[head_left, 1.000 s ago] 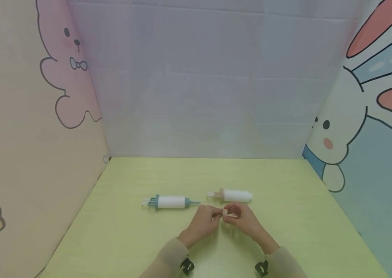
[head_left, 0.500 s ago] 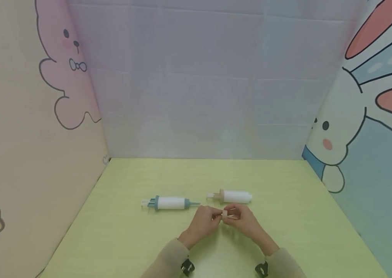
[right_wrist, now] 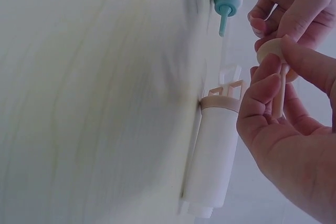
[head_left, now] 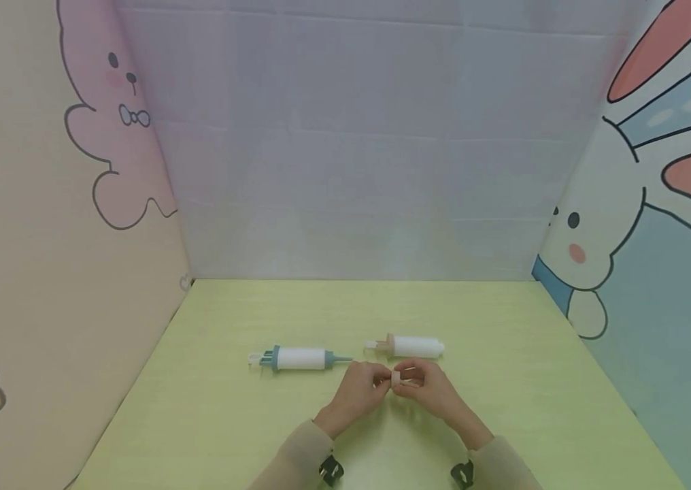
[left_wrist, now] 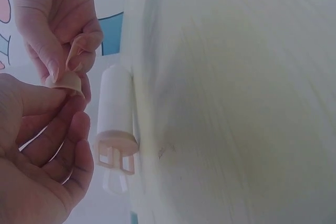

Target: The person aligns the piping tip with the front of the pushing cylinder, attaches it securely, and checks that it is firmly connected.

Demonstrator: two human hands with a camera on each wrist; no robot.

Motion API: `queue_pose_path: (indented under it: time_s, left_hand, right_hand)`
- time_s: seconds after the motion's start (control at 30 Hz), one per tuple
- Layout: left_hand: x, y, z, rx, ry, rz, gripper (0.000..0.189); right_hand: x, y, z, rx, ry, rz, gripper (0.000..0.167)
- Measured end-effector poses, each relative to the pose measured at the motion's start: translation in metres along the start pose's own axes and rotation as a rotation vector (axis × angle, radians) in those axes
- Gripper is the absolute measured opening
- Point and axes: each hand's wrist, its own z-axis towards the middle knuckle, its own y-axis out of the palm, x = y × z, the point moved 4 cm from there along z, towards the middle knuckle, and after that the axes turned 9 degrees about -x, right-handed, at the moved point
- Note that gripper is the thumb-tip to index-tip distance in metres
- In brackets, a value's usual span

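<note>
Nearest to me are the ends of my two pale sleeves, the left sleeve (head_left: 299, 452) and the right sleeve (head_left: 504, 463), each with a black device by it, the left one (head_left: 331, 470) and the right one (head_left: 462, 474). A little farther, my hands meet above the table (head_left: 229, 422). With my left hand (head_left: 354, 395) I pinch one side of a small beige piece (right_wrist: 269, 49), and with the thumb and fingers of my right hand (head_left: 431, 391) I grip it from the other side. So both my grips are closed on this same piece, which is between the two hands. It has a rounded, cap-like end, and a narrow stem goes down among my right fingers.

Beyond my left hand, and to its left, lies a white tube with teal ends (head_left: 301, 358); its thin tip points toward the right. Just beyond my right hand, a white tube with a beige collar (head_left: 417, 346) lies on its side, with its collar to the left. Behind the table hangs a pale, creased curtain (head_left: 345, 136). On the right wall I see a drawn white rabbit (head_left: 596, 224).
</note>
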Motion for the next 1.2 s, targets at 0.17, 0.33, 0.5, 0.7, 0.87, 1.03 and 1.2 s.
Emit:
queue_pose_path:
  time_s: [0.17,0.33,0.5,0.7,0.87,1.03,1.2]
  left_hand:
    - [0.000,0.002,0.001,-0.012,-0.006,-0.020,0.011]
    - [-0.003,0.004,0.001,-0.020,-0.001,-0.028,0.013]
    - [-0.004,0.007,0.003,-0.037,0.002,-0.024,0.010]
    - [-0.003,0.009,0.005,-0.046,0.005,-0.044,0.008]
    - [-0.002,0.009,0.005,-0.035,0.008,-0.040,0.006]
    - [-0.004,0.010,0.005,-0.027,-0.006,-0.043,0.005]
    - [-0.007,0.007,0.006,0.005,-0.029,-0.035,0.005]
  right_hand:
    - [0.000,-0.001,0.000,0.005,0.007,-0.027,0.034]
    - [0.000,-0.002,-0.001,0.019,0.014,-0.076,0.034]
    - [0.000,-0.003,-0.002,0.021,0.018,-0.090,0.034]
    - [0.002,-0.007,-0.004,0.010,0.019,-0.063,0.035]
    - [0.004,-0.008,-0.005,-0.011,0.003,-0.046,0.035]
    - [-0.002,-0.009,-0.008,-0.024,0.007,-0.046,0.032]
    - [-0.028,-0.006,-0.015,-0.023,0.022,-0.057,0.030]
